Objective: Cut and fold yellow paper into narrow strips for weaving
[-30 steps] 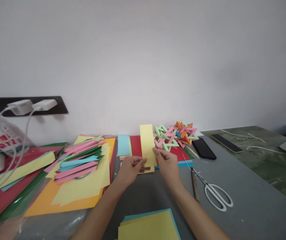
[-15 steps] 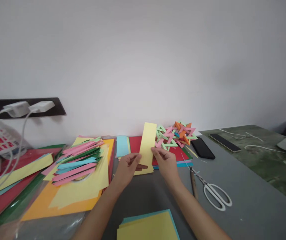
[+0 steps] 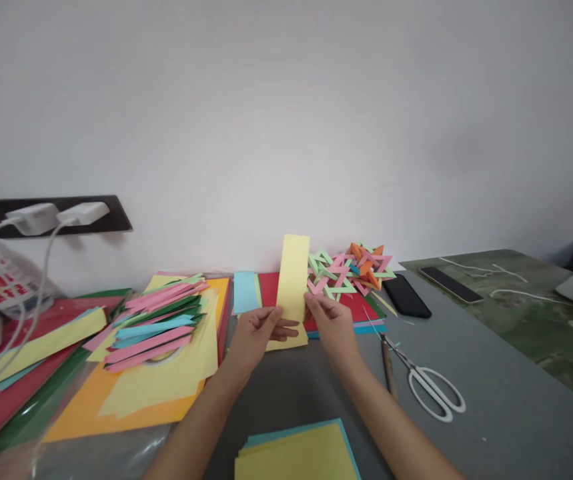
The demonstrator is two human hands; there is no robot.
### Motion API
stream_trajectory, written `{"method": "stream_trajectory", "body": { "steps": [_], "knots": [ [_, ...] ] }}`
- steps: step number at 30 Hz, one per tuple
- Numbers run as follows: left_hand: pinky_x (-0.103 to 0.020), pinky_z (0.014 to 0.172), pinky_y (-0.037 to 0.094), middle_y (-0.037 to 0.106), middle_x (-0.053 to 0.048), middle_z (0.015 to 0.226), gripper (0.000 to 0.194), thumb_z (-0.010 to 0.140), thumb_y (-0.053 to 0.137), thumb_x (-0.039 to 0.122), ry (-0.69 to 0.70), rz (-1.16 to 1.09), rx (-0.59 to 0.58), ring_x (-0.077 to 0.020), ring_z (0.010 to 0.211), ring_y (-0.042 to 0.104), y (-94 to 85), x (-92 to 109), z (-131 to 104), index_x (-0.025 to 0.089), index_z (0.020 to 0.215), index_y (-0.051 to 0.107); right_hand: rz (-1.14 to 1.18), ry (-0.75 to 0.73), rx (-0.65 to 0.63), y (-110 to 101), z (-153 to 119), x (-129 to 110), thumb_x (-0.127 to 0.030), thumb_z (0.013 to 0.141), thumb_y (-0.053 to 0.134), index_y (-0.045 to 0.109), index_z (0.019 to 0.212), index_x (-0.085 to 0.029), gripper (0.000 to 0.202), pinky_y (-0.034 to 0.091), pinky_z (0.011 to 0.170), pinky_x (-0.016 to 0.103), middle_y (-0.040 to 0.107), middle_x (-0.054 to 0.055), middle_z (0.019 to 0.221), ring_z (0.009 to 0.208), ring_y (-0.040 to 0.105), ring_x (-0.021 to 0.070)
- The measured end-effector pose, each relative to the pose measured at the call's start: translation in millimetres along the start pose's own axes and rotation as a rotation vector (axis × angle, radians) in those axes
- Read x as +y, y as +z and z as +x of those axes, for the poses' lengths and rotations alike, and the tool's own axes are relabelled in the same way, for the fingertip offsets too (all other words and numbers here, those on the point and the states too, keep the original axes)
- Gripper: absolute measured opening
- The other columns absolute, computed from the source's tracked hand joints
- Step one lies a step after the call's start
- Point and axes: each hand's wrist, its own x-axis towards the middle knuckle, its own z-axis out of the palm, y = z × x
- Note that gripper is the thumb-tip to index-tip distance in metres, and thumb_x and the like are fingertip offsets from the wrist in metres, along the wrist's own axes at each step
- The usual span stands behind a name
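A yellow paper strip (image 3: 293,277) stands nearly upright between my two hands, in the middle of the view. My left hand (image 3: 259,333) pinches its lower left edge, with some fingers stretched behind it. At the lower right edge, the thumb and fingers of my right hand (image 3: 330,327) grip the same strip. Behind it lie red paper (image 3: 349,310), a light blue paper piece (image 3: 245,291) and folded paper stars (image 3: 339,273) in green, pink and orange. Below my hands is a stack of yellow and blue paper (image 3: 299,457).
White-handled scissors (image 3: 433,393) and a thin brown tool (image 3: 389,367) lie to the right. Farther back is a black phone (image 3: 406,295). Colored strips (image 3: 159,327) rest on orange and yellow sheets at left. Plugged chargers (image 3: 83,213) trail cables.
The yellow strip has risen slightly, shifted a little left and become more upright between my fingers. Both hands keep their grip and have barely moved.
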Motion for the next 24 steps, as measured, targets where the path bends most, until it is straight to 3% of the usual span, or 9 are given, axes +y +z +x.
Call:
{"method": "stream_trajectory", "body": {
  "steps": [6,9,14,24],
  "knots": [
    [-0.028,0.061,0.051,0.069,-0.011,0.077,0.036,0.073,0.052,0.044,0.098,0.021,0.095,-0.0191,0.065,0.065,-1.7,0.3,0.0,0.011,0.086,0.061,0.014,-0.015,-0.013,-1.3,0.0,-1.1,-0.043,0.072,0.053,0.059,0.063,-0.016,0.029,0.037,0.049,0.022,0.051,-0.001,0.049,0.049,0.047,0.0115],
    [-0.028,0.062,0.051,0.068,-0.009,0.085,0.036,0.072,0.054,0.043,0.139,0.034,0.168,-0.0179,0.065,0.065,-3.2,-1.2,0.8,0.013,0.091,0.061,0.002,-0.014,0.016,-4.3,2.0,1.7,-0.043,0.072,0.052,0.058,0.061,-0.015,0.03,0.035,0.047,0.022,0.048,-0.002,0.048,0.047,0.044,0.0105],
    [-0.026,0.064,0.051,0.067,-0.006,0.084,0.032,0.068,0.057,0.042,0.22,0.098,0.263,-0.0166,0.069,0.063,-4.9,-2.8,1.6,0.015,0.084,0.063,-0.015,-0.042,0.026,-5.3,3.4,2.6,-0.044,0.071,0.053,0.061,0.064,-0.015,0.031,0.036,0.048,0.023,0.051,-0.001,0.05,0.048,0.046,0.0111],
    [-0.025,0.061,0.051,0.067,-0.003,0.073,0.028,0.059,0.067,0.036,0.129,-0.003,0.276,-0.0132,0.061,0.061,-6.9,-4.1,4.7,0.015,0.077,0.064,-0.114,-0.117,-0.036,-3.4,-1.6,-3.9,-0.04,0.077,0.047,0.058,0.064,-0.015,0.03,0.036,0.049,0.022,0.05,0.0,0.053,0.052,0.045,0.0116]
  ]
}}
